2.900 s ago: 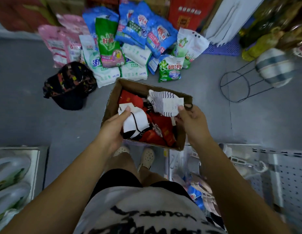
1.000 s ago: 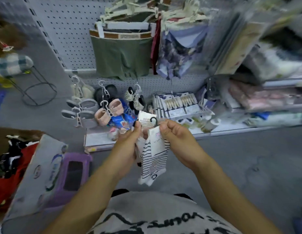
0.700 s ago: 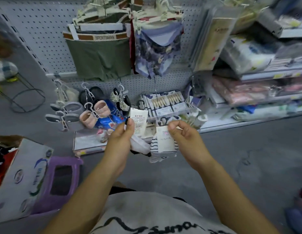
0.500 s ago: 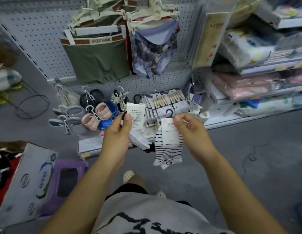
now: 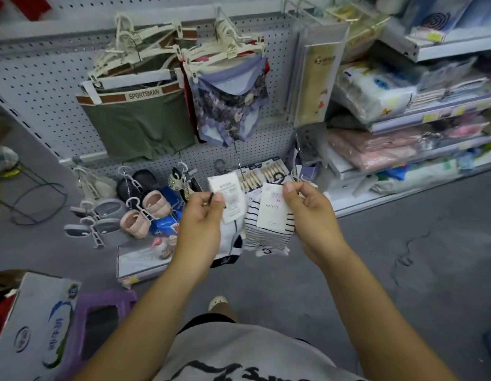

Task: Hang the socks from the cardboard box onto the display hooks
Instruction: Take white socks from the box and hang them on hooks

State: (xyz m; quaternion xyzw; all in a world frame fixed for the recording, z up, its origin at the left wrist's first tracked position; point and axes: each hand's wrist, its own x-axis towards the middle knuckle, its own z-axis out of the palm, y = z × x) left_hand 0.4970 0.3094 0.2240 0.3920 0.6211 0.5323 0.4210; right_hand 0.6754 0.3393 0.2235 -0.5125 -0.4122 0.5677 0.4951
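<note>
The left hand point(image 5: 203, 218) pinches white socks point(image 5: 230, 237), the right hand point(image 5: 310, 213) striped socks point(image 5: 269, 235); thread one at a time onto the seemingly free display hook point(image 5: 238, 160).

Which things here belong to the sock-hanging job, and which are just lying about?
Job in hand:
striped socks, pinched by the right hand
white socks, pinched by the left hand
display hook on the pegboard

Lying about:
green SPORTSMAN boxers
floral briefs
purple stool

Left grip point(image 5: 204, 213) raised, pinching white socks point(image 5: 230, 218), right grip point(image 5: 310, 210) beside it, pinching striped socks point(image 5: 269, 232)
</note>
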